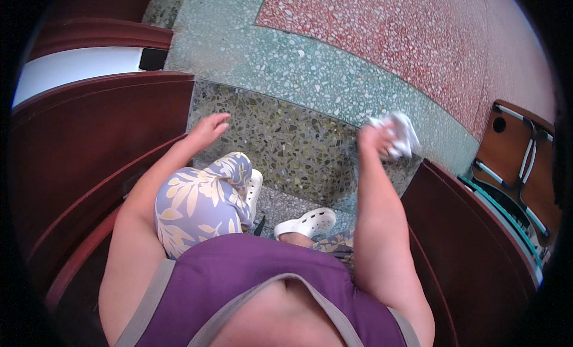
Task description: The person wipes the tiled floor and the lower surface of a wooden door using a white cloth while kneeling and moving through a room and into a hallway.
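Observation:
My right hand grips a crumpled white cloth, both slightly blurred, over the right end of a speckled terrazzo threshold slab. The cloth bunches out beyond my fingers. My left hand holds nothing, its fingers apart and bent, above the slab's left end. It is close to the edge of a dark red wooden door panel. Whether the left forearm touches that panel, I cannot tell.
Another dark red door leaf stands at the right. Beyond it, a folded brown table leans beside a teal-edged item. Green terrazzo borders red terrazzo ahead. My feet wear white clogs.

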